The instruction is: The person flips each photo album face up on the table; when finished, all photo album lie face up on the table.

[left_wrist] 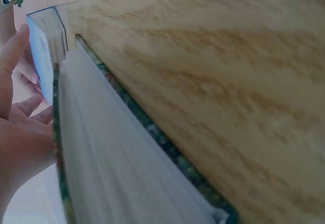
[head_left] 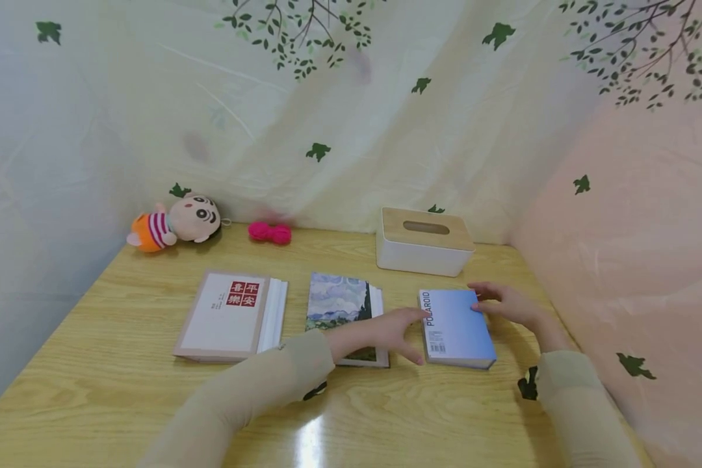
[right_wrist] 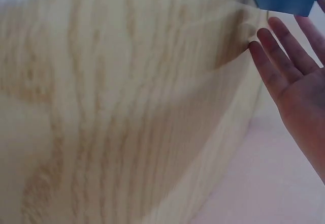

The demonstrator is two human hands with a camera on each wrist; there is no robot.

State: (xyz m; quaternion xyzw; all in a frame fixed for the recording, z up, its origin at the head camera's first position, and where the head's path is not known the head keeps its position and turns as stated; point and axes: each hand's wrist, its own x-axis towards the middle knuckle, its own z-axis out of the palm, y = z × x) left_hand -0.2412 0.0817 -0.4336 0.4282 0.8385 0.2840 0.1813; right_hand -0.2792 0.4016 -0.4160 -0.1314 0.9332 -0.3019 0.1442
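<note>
Head view, left hand [head_left: 389,331] and right hand [head_left: 506,302] flank blue book [head_left: 456,325], fingers straight, contact seemingly light, painted book [head_left: 342,305] partly hidden.

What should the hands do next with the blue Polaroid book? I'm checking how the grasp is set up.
Probably close both hands on the blue book edges. The left hand is at its left edge and the right hand at its far right corner, fingers straight and not yet curled round it. The book lies flat on the table.
</note>
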